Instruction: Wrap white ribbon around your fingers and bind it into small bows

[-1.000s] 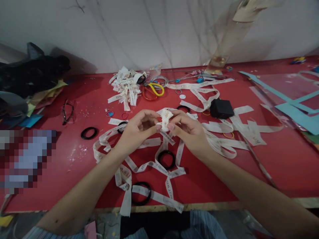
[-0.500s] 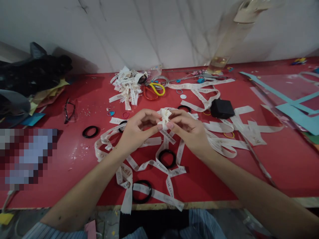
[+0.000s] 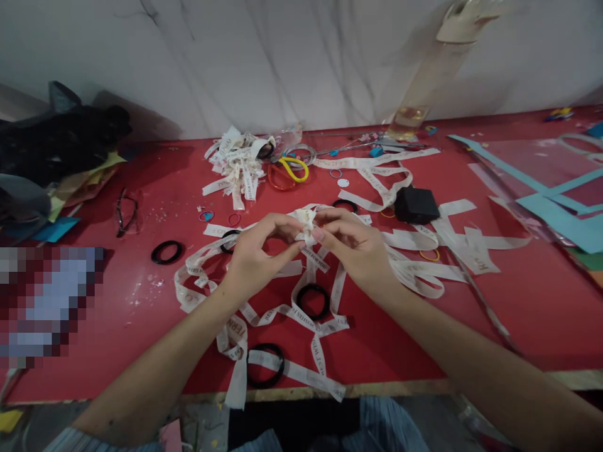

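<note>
Between the fingertips of both hands is a bunched white printed ribbon [image 3: 307, 221], folded into a small knot or bow shape. My left hand [image 3: 261, 251] pinches it from the left, thumb below and fingers above. My right hand [image 3: 355, 245] pinches the other side the same way. A ribbon tail with dark lettering hangs under the fingers. Below it a black ring [image 3: 313, 301] lies among loose ribbon strips. Another black ring [image 3: 266, 365] lies close to the table's front edge with ribbon across it.
A heap of ribbon bows [image 3: 240, 160] lies at the back, beside a yellow loop [image 3: 294, 168]. A black block [image 3: 416, 205] stands right of my hands. Eyeglasses [image 3: 126, 213] and a black ring [image 3: 166, 252] lie left. Light-blue strips [image 3: 556, 201] lie right; a clear bottle [image 3: 414, 107] stands behind.
The bunched ribbon has been turned or reshaped slightly between my fingertips. Both hands keep their pinch, and the whole view has shifted a little.
</note>
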Tool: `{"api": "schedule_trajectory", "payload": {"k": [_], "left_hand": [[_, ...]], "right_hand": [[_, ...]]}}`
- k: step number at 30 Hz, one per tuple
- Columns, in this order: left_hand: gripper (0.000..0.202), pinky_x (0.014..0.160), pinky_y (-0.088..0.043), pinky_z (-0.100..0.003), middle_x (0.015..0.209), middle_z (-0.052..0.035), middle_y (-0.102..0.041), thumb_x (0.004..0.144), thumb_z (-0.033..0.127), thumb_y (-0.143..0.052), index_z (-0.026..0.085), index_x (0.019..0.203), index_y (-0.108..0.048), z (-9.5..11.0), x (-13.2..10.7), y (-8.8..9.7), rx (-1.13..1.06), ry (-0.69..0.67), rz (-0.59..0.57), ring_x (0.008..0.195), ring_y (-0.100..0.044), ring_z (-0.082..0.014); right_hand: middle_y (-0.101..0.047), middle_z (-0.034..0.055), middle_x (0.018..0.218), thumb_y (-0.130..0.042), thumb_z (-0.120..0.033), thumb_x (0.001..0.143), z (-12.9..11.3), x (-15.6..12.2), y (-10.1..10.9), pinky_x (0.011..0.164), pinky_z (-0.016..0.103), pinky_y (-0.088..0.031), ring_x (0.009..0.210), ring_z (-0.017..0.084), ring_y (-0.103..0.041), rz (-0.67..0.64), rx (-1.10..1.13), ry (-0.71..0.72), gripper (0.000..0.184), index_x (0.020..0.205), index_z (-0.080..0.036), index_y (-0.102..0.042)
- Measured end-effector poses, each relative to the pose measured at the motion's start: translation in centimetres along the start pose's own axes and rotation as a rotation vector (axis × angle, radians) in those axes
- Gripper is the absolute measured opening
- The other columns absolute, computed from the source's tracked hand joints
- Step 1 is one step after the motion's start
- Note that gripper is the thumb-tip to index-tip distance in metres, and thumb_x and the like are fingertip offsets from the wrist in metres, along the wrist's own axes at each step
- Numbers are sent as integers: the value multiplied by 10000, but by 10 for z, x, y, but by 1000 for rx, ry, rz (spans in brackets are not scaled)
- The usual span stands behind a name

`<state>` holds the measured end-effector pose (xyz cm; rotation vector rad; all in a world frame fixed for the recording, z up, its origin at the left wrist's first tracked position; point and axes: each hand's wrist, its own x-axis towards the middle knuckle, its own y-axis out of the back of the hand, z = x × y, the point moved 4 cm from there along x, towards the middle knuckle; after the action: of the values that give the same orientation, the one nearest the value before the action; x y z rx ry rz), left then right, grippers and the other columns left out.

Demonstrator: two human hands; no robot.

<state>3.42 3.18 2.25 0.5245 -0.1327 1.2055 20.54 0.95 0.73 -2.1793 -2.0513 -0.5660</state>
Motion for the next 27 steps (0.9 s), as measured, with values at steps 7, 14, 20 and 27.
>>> {"api": "schedule_trajectory", "payload": {"k": [7,14,20,27], "left_hand": [[243,792,-520,-238,861,4,-658,826,102,-630,208,1044,-628,5,-4,2,290,-151,48,786,-630,-111],[200,824,-531,-235,918,-20,-664,857,217,-671,191,1045,-609,-3,-1,1,1,37,-17,851,-645,-118],[239,790,-551,-227,937,-34,-702,814,303,-752,185,988,-638,-6,0,2,-221,130,14,871,-671,-133],[303,757,-535,-192,913,-15,-704,763,272,-802,188,995,-626,-5,2,-1,-209,163,-45,861,-678,-118]], "right_hand": [[-712,47,1103,-717,-296,860,-7,-3,-4,972,378,-509,1121,201,-634,-65,-15,45,64,852,-252,-763],[-700,40,1038,-742,-301,836,-6,-2,-5,869,346,-539,1012,184,-650,-39,-17,22,55,833,-246,-743],[-665,50,988,-762,-384,806,-1,-1,-5,878,353,-516,1014,201,-620,-44,27,-8,177,798,-221,-694],[-673,41,1002,-741,-372,823,6,1,-5,892,343,-507,1029,190,-628,-36,99,-64,142,851,-234,-723]]}}
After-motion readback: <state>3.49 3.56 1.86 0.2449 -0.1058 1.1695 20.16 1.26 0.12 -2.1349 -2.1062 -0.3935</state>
